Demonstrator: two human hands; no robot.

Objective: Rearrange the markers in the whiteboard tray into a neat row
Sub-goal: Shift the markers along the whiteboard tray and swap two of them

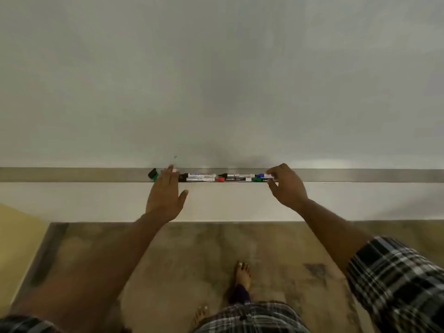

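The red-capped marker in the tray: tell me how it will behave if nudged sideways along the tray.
The red-capped marker looks like a stiff round barrel, so it should slide as one piece. Lying lengthwise in the tray beside the black-capped marker, it probably cannot roll far. Pushed right, it would likely bump the green-capped marker near the right hand.

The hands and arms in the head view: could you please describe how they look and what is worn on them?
Both hands, left and right, are bare: no gloves, rings or watch show. The forearms are uncovered. A dark plaid sleeve with white lines covers the right upper arm; a strip of the same plaid shows at the left arm.
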